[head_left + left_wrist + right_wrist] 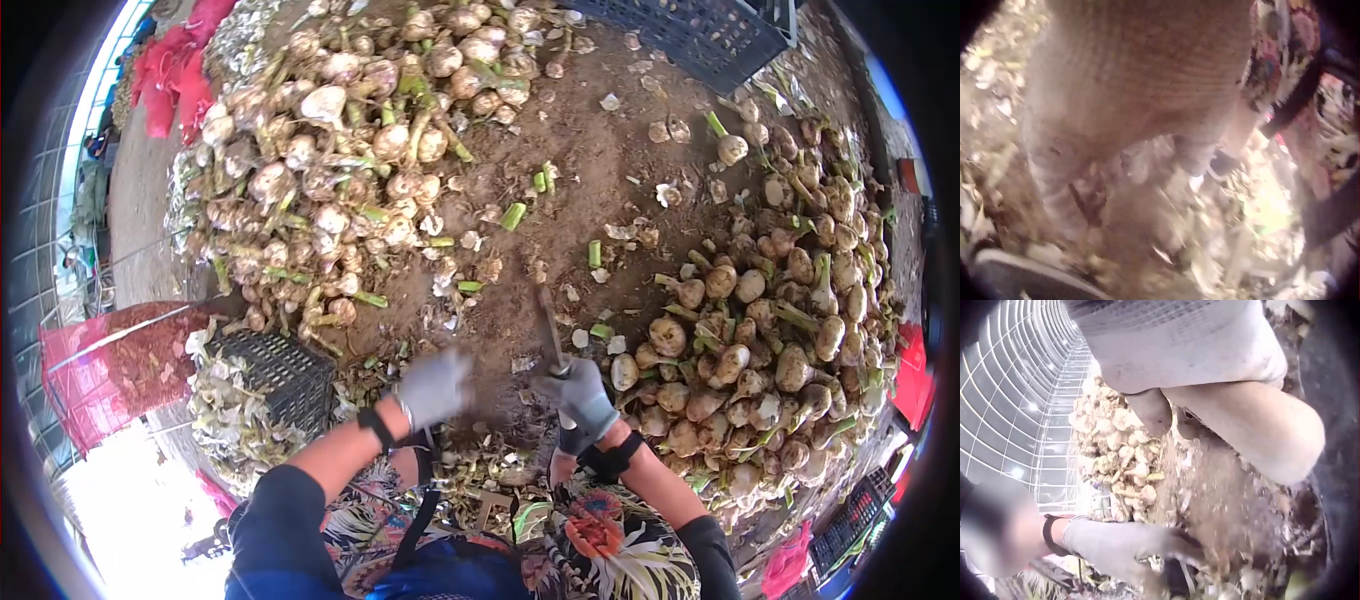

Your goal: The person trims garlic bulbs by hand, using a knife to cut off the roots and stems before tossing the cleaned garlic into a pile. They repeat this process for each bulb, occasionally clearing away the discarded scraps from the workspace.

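Evidently, the right hand [583, 398] is holding a knife [549, 328] over the dirt [585, 130] between two garlic heaps [730, 365], while the left hand [434, 388] is showing too blurred to tell its grip, and a careless swing could be cutting it, both hands sitting near.

Bright head view, white glare lower left, warped dark edges (left hand [434, 388] blurry)

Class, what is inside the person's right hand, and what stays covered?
The right hand holds a knife-like tool. Its far end sticks out in view; the part within the grip is covered, so its shape cannot be seen.
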A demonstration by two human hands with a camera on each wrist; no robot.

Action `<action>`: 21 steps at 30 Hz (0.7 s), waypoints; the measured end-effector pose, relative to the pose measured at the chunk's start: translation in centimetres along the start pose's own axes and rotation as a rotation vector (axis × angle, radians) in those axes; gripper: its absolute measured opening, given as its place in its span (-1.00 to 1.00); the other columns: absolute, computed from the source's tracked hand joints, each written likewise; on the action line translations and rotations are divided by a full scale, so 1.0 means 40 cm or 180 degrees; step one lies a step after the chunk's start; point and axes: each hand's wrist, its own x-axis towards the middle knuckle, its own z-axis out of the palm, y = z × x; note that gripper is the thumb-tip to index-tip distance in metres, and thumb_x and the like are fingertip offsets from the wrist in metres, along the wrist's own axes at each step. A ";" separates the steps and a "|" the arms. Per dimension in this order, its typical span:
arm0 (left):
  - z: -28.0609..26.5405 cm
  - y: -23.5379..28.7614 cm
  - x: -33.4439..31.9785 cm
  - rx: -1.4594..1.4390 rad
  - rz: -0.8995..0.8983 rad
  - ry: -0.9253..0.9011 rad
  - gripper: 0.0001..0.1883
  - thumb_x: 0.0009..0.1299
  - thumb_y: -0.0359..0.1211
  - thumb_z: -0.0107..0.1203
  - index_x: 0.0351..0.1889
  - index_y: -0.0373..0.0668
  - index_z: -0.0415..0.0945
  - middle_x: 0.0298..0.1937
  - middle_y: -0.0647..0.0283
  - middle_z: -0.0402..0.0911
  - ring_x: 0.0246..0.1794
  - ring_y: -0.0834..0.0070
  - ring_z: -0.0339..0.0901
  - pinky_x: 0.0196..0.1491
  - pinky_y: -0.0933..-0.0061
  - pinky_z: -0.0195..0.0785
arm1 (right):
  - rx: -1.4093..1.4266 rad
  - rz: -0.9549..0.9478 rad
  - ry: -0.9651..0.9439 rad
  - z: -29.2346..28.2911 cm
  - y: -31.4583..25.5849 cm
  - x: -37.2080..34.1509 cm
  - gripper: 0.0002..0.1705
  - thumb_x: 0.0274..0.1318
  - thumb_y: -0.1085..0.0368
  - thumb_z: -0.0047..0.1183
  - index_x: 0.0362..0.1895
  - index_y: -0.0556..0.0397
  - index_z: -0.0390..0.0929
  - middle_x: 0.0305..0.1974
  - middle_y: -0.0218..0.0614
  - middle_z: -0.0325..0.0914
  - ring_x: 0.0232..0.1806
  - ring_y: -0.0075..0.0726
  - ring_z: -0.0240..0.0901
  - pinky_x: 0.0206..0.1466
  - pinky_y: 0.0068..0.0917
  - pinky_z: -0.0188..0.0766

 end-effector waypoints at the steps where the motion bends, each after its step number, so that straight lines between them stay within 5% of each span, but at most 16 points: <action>1: -0.089 0.009 0.042 0.0006 -0.0313 0.0455 -0.37 0.31 0.06 0.18 0.09 -0.31 0.47 0.05 -0.13 0.52 -0.12 0.03 0.58 -0.08 0.10 0.50 | 0.0195 0.0117 0.0022 -0.006 -0.047 -0.019 -0.83 0.08 0.40 0.27 -0.22 0.12 0.63 -0.44 -0.52 0.56 -0.48 -0.67 0.37 -0.45 -0.61 0.31; 2: -0.083 -0.040 0.106 0.0263 -0.0023 0.2030 -0.38 0.29 0.01 0.22 0.11 -0.30 0.45 0.06 -0.12 0.49 -0.10 0.05 0.56 -0.09 0.13 0.49 | 0.0176 0.0093 -0.0007 -0.011 -0.053 -0.022 -0.83 0.08 0.40 0.27 -0.22 0.12 0.63 -0.44 -0.52 0.56 -0.48 -0.67 0.37 -0.45 -0.61 0.31; 4: -0.185 -0.042 0.201 0.0028 -0.0576 0.2795 -0.38 0.26 -0.02 0.27 0.15 -0.23 0.45 0.12 -0.08 0.46 -0.05 0.09 0.53 -0.09 0.17 0.49 | 0.0395 0.0063 0.0365 -0.020 -0.049 -0.025 -0.84 0.10 0.43 0.25 -0.19 0.13 0.63 -0.40 -0.52 0.57 -0.46 -0.67 0.39 -0.42 -0.63 0.32; 6: -0.158 -0.013 0.252 -0.0168 -0.1333 0.2153 -0.40 0.22 -0.05 0.31 0.17 -0.09 0.47 0.14 -0.03 0.47 -0.02 0.15 0.53 -0.07 0.19 0.51 | 0.0254 -0.0208 0.0384 -0.035 -0.026 -0.022 -0.82 0.11 0.46 0.23 -0.16 0.15 0.64 -0.37 -0.52 0.59 -0.41 -0.68 0.40 -0.37 -0.64 0.34; 7: -0.121 0.016 0.265 -0.0186 -0.1258 0.1772 -0.38 0.20 -0.02 0.34 0.17 -0.05 0.48 0.14 0.05 0.49 -0.01 0.19 0.54 0.00 0.26 0.52 | 0.0134 -0.0281 0.0484 -0.045 0.004 -0.018 -0.80 0.10 0.47 0.23 -0.14 0.16 0.64 -0.35 -0.52 0.60 -0.38 -0.68 0.42 -0.34 -0.65 0.36; 8: -0.121 0.035 0.220 0.0028 -0.0245 0.1558 -0.37 0.30 0.05 0.27 0.17 -0.19 0.46 0.29 0.03 0.44 0.02 0.12 0.52 0.04 0.22 0.49 | 0.0033 -0.0355 0.0609 -0.046 0.021 -0.016 -0.78 0.10 0.47 0.22 -0.12 0.17 0.64 -0.33 -0.52 0.62 -0.36 -0.68 0.43 -0.31 -0.66 0.37; 10: -0.124 0.046 0.181 -0.0620 0.0630 0.2537 -0.33 0.24 0.13 0.28 0.13 -0.15 0.48 0.11 0.10 0.52 -0.01 0.21 0.54 0.20 0.33 0.42 | -0.0016 -0.0400 0.0605 -0.047 0.004 -0.032 -0.77 0.09 0.48 0.22 -0.12 0.17 0.64 -0.31 -0.52 0.63 -0.33 -0.68 0.44 -0.27 -0.64 0.39; 12: -0.335 0.057 0.075 -0.0839 0.0341 0.3007 -0.35 0.27 0.17 0.22 0.11 -0.11 0.48 0.08 0.10 0.54 -0.02 0.25 0.53 0.14 0.30 0.42 | 0.0220 -0.0415 0.0694 -0.050 0.008 -0.036 -0.77 0.07 0.48 0.23 -0.14 0.17 0.64 -0.30 -0.51 0.64 -0.33 -0.66 0.45 -0.25 -0.62 0.40; 13: -0.410 -0.020 0.089 0.0616 0.0318 0.4235 -0.31 0.30 0.26 0.15 0.10 -0.12 0.48 0.06 0.09 0.54 -0.06 0.25 0.51 0.02 0.26 0.42 | 0.0261 -0.0379 0.0728 -0.051 0.009 -0.035 -0.78 0.06 0.47 0.24 -0.15 0.18 0.65 -0.28 -0.50 0.65 -0.31 -0.66 0.46 -0.23 -0.61 0.41; 14: -0.500 -0.076 0.054 0.0999 -0.0258 0.4591 -0.22 0.28 0.35 0.09 0.11 -0.15 0.46 0.06 0.06 0.52 -0.14 0.24 0.50 -0.08 0.22 0.40 | 0.0243 -0.0392 0.0713 -0.056 0.014 -0.035 -0.78 0.06 0.47 0.24 -0.15 0.18 0.65 -0.28 -0.50 0.65 -0.31 -0.66 0.46 -0.23 -0.61 0.41; 16: -0.681 -0.214 0.032 0.1525 -0.0847 0.5030 -0.16 0.26 0.39 0.07 0.18 -0.14 0.44 0.15 0.04 0.49 0.05 0.18 0.52 0.04 0.16 0.41 | 0.0324 -0.0363 0.0734 -0.064 0.019 -0.030 -0.79 0.08 0.49 0.23 -0.15 0.19 0.64 -0.28 -0.49 0.65 -0.30 -0.65 0.47 -0.22 -0.60 0.41; 17: -0.727 -0.271 0.034 0.0781 -0.1300 0.4535 -0.12 0.24 0.43 0.04 0.24 -0.09 0.42 0.19 0.01 0.48 0.12 0.17 0.51 0.07 0.18 0.44 | 0.0285 -0.0322 0.0700 -0.064 0.003 -0.038 -0.80 0.09 0.50 0.22 -0.15 0.19 0.64 -0.28 -0.49 0.65 -0.30 -0.64 0.48 -0.23 -0.62 0.41; 18: -0.745 -0.425 0.104 0.0310 -0.1141 0.4214 -0.15 0.21 0.38 0.14 0.27 -0.03 0.42 0.23 0.01 0.45 0.13 0.17 0.51 0.08 0.21 0.45 | 0.0278 -0.0317 0.0709 -0.063 0.003 -0.036 -0.80 0.09 0.50 0.22 -0.15 0.19 0.64 -0.28 -0.49 0.65 -0.30 -0.64 0.48 -0.23 -0.62 0.41; 20: -0.765 -0.259 0.118 0.0257 -0.1865 0.3053 -0.23 0.17 0.26 0.28 0.23 0.05 0.45 0.22 0.05 0.42 0.09 0.20 0.52 0.09 0.17 0.44 | 0.0695 -0.0321 0.0773 -0.058 0.005 -0.027 -0.79 0.08 0.50 0.22 -0.14 0.20 0.64 -0.28 -0.49 0.65 -0.33 -0.63 0.47 -0.25 -0.63 0.40; 21: -0.721 -0.220 0.146 0.0574 -0.1996 0.3117 -0.24 0.13 0.23 0.32 0.21 0.08 0.45 0.20 0.09 0.43 0.09 0.25 0.51 0.09 0.17 0.42 | 0.0691 -0.0307 0.0772 -0.055 0.003 -0.029 -0.79 0.08 0.50 0.22 -0.14 0.20 0.64 -0.28 -0.49 0.65 -0.33 -0.63 0.47 -0.25 -0.63 0.40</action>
